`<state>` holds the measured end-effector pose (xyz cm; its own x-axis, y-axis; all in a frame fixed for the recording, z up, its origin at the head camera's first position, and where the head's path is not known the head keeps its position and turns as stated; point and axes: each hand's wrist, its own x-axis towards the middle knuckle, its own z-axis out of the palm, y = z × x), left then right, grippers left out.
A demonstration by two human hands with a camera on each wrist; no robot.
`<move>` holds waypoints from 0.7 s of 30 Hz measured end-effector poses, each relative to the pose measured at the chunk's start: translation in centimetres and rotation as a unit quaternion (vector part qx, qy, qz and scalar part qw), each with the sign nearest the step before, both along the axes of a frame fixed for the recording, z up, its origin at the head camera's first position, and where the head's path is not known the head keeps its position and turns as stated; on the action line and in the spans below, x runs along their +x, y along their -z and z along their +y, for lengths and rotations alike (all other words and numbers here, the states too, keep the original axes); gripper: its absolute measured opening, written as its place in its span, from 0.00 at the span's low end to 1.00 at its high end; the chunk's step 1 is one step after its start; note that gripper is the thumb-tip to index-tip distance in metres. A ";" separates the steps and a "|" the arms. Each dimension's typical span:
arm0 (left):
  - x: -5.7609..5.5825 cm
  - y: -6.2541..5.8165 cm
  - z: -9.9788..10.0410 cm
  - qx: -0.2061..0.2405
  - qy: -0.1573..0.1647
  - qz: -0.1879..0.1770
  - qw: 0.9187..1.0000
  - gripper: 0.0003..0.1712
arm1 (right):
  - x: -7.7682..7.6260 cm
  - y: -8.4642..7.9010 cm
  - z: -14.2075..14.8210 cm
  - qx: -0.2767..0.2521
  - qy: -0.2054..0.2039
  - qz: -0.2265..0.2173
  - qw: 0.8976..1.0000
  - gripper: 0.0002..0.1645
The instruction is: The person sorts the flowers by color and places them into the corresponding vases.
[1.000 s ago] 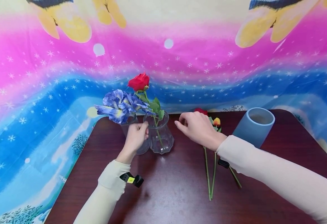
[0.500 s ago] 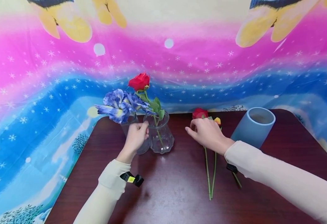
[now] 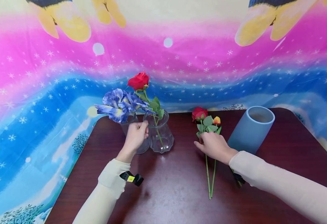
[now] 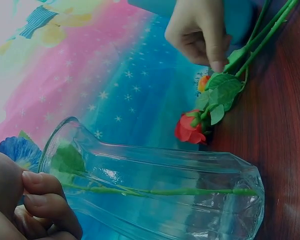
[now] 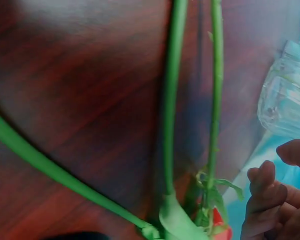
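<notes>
My left hand (image 3: 136, 137) has curled fingers at the rim of the clear glass vase (image 3: 162, 141); how they meet the glass is partly hidden. One red rose (image 3: 139, 81) with a green stem stands in this vase. Right beside it, behind the hand, is another glass vase (image 3: 142, 148) with blue irises (image 3: 118, 105). My right hand (image 3: 215, 147) hovers over flowers lying on the table: a red rose (image 3: 199, 114) and a small orange-yellow bud (image 3: 216, 120). In the right wrist view its thumb and bent fingers (image 5: 262, 200) are apart, beside the green stems (image 5: 216, 100).
A blue-grey vase (image 3: 248, 130) leans in the picture to the right of the loose flowers. Another stem end shows below the right wrist. The dark wooden table (image 3: 174, 199) ends against a printed cloth backdrop (image 3: 202, 56).
My right hand has moved away from the glass vases, rightward and toward me, over the loose flowers, uncovering the red rose and its leaves. My left hand has stayed in place.
</notes>
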<state>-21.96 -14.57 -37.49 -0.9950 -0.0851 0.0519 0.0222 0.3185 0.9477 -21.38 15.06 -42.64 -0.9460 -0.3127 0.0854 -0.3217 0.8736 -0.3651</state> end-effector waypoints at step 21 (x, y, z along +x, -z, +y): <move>-0.1 0.1 -0.1 0.004 0.000 0.008 1.000 0.29 | 0.1 2.3 2.4 0.013 0.021 -0.079 0.997 0.30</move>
<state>-22.07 -14.65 -37.60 -0.9942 -0.0846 0.0665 0.0370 0.3118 0.9494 -21.25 17.44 -44.90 -0.9592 -0.2730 -0.0736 -0.2252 0.8949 -0.3852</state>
